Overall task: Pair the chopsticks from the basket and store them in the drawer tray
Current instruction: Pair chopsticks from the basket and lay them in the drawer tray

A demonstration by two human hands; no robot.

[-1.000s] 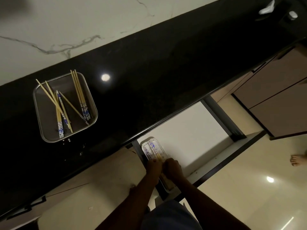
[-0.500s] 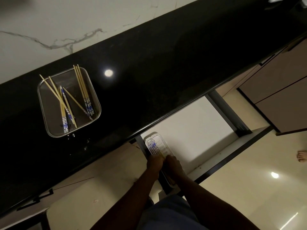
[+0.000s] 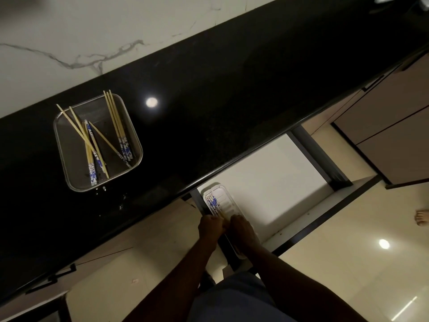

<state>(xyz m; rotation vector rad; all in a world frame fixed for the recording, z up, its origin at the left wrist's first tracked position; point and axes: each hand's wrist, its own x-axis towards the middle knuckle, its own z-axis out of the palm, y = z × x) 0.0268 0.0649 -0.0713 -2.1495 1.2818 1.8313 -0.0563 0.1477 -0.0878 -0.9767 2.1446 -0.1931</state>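
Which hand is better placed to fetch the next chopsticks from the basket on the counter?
Probably the left hand. Both hands are together at the drawer tray, but the basket sits far to the person's left on the black counter, so the right hand would have to cross the body.

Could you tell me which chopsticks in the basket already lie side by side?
The bunch along the basket's right side lies parallel; the left ones cross each other.

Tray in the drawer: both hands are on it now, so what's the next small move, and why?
Probably let go and reach back to the basket. Both hands, left and right, rest at the tray, where chopsticks already lie, while several loose ones remain in the basket.
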